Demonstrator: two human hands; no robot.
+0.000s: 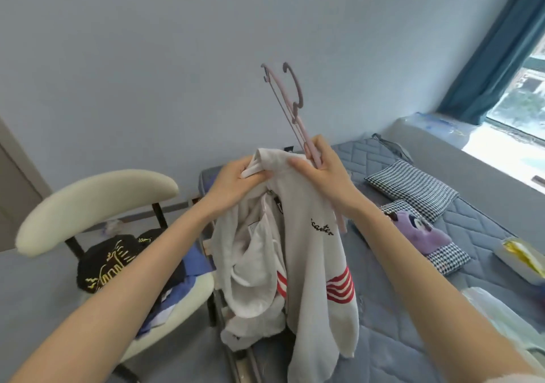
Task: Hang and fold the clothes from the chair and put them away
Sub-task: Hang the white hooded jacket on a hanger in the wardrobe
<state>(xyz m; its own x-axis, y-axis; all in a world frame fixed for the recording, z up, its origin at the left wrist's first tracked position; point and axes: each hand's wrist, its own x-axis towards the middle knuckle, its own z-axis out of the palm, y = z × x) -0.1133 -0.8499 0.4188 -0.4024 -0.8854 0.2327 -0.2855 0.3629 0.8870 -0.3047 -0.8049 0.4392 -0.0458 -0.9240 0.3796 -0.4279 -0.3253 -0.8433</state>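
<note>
Item: white jacket (pixel 312 253), hanging at centre, collar gripped by left hand (pixel 236 183); right hand (pixel 324 173) clasps pink hangers (pixel 296 99) pointing toward 12 o'clock; advised: hold collar open, feed one hanger arm into a shoulder first.

Centre frame, the sweatshirt (pixel 312 250): off-white knitted cloth, matt, with flat red stripes. Upper centre, the hanger (pixel 290 99): mauve plastic, smooth, faint sheen. Left, the chair (pixel 97 202): cream padded covering, matt; frame looks like black metal. Lower right, the mattress (pixel 413 323): blue quilted cloth, matt. Right, the pillow (pixel 413 194): checked woven cloth.
</note>
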